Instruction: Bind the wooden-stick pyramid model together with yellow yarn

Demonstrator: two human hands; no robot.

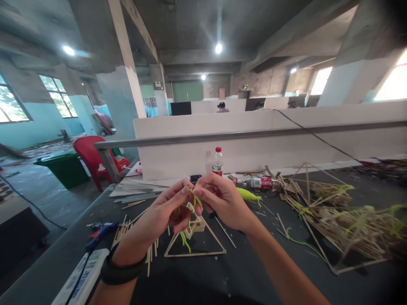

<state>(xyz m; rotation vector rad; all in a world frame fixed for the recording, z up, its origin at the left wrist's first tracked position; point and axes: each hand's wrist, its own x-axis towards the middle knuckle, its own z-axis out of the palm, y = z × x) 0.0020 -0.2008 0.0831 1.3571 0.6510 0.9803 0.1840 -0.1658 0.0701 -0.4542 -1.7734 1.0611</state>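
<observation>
My left hand (pixel 162 214) and my right hand (pixel 222 197) meet above the table, thumbs and fingertips pinched together. Between them runs a strand of yellow-green yarn (pixel 196 198), and both hands grip it. Loose yarn ends (pixel 184 241) hang below my left hand. Under the hands stands a frame of thin wooden sticks (pixel 195 255) with a triangular base; its top is partly hidden by my fingers. Inside it sits a small piece made of wood strips (pixel 197 224). A dark band circles my left wrist.
A blue glue gun (pixel 102 235) and loose sticks (pixel 152 252) lie at left. An upright bottle (pixel 218 163), a lying bottle (pixel 260 182) and a yellow-green yarn bundle (pixel 249 195) are beyond the hands. More stick frames and a stick pile (pixel 352 228) occupy the right. A white partition (pixel 178 159) stands behind.
</observation>
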